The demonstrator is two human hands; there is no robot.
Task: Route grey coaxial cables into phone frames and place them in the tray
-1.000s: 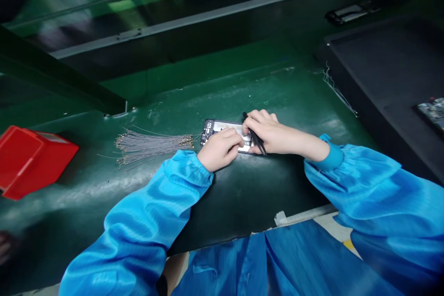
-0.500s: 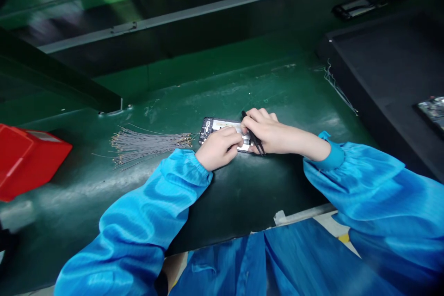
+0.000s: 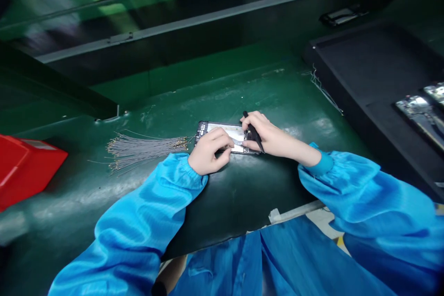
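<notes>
Nearest, blue sleeves (image 3: pixel 138 222) lead up to both hands at the middle of the green bench (image 3: pixel 243 194). The left hand (image 3: pixel 208 152) is curled, fingers pressing the near edge of the opened phone (image 3: pixel 225 135), which lies flat between the hands. The right hand (image 3: pixel 268 135) pinches black tweezers (image 3: pixel 253 132) over the phone's right end. At nine o'clock of the phone lies a wire bundle (image 3: pixel 145 148); farther left, a red bin (image 3: pixel 27 169). At two o'clock, a black tray (image 3: pixel 374 69).
</notes>
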